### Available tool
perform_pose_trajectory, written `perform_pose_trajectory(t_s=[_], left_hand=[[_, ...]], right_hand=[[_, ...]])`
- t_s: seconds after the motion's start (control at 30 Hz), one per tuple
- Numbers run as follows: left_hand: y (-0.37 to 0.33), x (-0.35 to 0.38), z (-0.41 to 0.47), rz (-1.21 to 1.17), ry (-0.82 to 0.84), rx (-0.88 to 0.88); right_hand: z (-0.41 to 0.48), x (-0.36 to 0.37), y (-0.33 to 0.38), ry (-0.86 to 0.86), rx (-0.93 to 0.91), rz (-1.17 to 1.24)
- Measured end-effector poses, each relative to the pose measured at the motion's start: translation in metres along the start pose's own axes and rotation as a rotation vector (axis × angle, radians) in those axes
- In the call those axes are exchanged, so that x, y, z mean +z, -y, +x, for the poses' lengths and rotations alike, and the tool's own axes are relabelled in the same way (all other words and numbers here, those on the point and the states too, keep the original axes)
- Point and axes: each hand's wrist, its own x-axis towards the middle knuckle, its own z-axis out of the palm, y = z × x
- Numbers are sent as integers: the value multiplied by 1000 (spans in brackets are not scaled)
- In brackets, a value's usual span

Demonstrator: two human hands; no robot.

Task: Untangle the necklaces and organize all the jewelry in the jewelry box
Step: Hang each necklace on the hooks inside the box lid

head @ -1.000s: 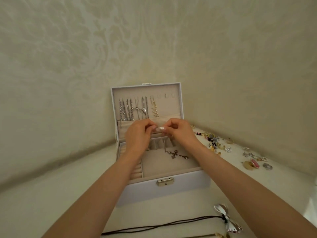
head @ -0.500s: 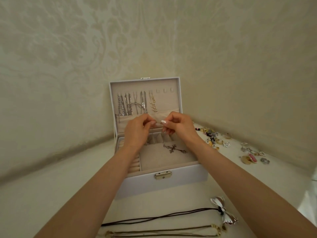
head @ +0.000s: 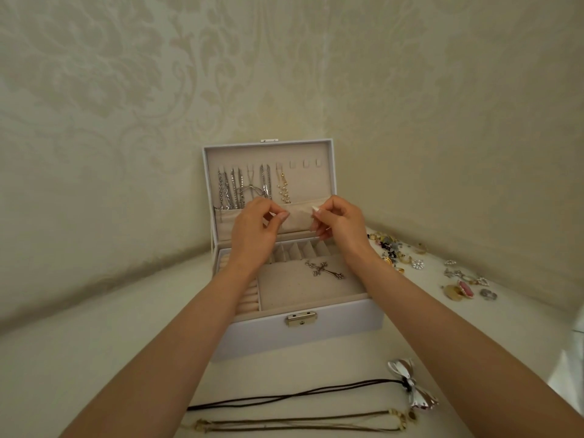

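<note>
Nearest you, two cord necklaces (head: 284,398) lie on the counter (head: 94,358). Beyond, a cross pendant (head: 325,270) rests in the open jewelry box (head: 300,336) tray. Above it, your left hand (head: 252,229) and right hand (head: 341,222) each pinch thumb to forefinger; on what, I cannot tell. Chains (head: 240,189) hang in the lid (head: 316,184).

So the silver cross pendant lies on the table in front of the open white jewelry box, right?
No. The head view shows the silver cross pendant lying inside the open white jewelry box, in its large beige compartment.

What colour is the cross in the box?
The cross is silver, clearest in the head view.
</note>
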Motion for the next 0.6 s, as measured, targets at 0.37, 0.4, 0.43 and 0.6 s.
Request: perform_pose_trajectory(t_s=[0.37, 0.4, 0.43, 0.6], left_hand=[[-14, -3, -3, -520, 341, -448], [-13, -4, -2, -535, 321, -463], [-11, -5, -1, -534, 298, -470], [-12, -5, -3, -345, 339, -411]], right_hand=[[-6, 4, 6, 97, -36, 74], [-6, 4, 7, 102, -43, 68], [-6, 4, 7, 111, -50, 60], [-9, 3, 10, 143, -75, 75]])
